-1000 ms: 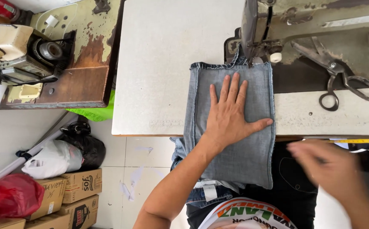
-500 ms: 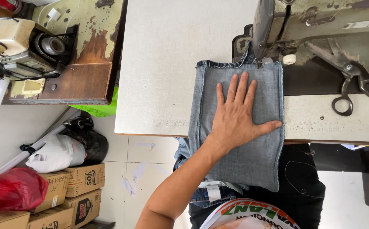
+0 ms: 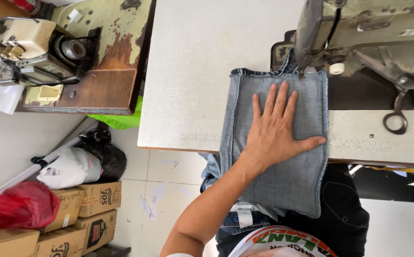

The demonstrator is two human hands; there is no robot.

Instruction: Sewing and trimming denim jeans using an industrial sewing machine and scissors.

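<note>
One hand shows here, the left hand [image 3: 276, 131], and it lies flat on a folded piece of faded blue denim cloth [image 3: 278, 143]. Its fingers [image 3: 269, 102] are stretched out straight and spread a little, and the thumb sticks out to the side toward the cloth's right edge. Nothing is gripped; the palm just presses down on the cloth. The right hand is out of the picture.

The denim rests on a pale, off-white work table [image 3: 202, 71], with its top edge tucked just under the head of an old grey-green metal sewing machine [image 3: 359, 24]. The lower part of the cloth hangs off the table's near edge, over the person's lap (more denim bunches up below it).

A pair of dark metal scissors [image 3: 399, 100] lies on the machine bed, to the right of the cloth and apart from it. To the left stands a second, worn cream sewing machine [image 3: 30, 52] on a rusty, peeling table. On the floor sit brown cardboard boxes [image 3: 90, 209], a red plastic bag [image 3: 19, 204], and black and white bags [image 3: 83, 164].
</note>
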